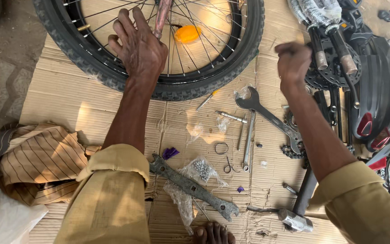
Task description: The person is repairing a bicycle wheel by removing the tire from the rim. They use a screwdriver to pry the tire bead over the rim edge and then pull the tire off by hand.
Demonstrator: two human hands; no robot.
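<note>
A bicycle wheel (213,77) with a black knobbly tyre, thin spokes and an orange reflector (188,34) lies flat on cardboard at the top. My left hand (138,43) rests spread on its spokes, fingers by a reddish frame tube (162,16). My right hand (292,61) hovers as a closed fist right of the tyre, blurred; what it grips, if anything, is hidden. Below it lies a large open-ended spanner (267,115).
Flattened cardboard (59,95) covers the ground. On it lie a flat multi-hole wrench (192,187), a hammer (299,212), small rods, clips and a plastic bag of bearings (201,169). Black bicycle parts (366,81) crowd the right. Striped cloth (37,160) lies at the left. Toes (213,235) show at the bottom.
</note>
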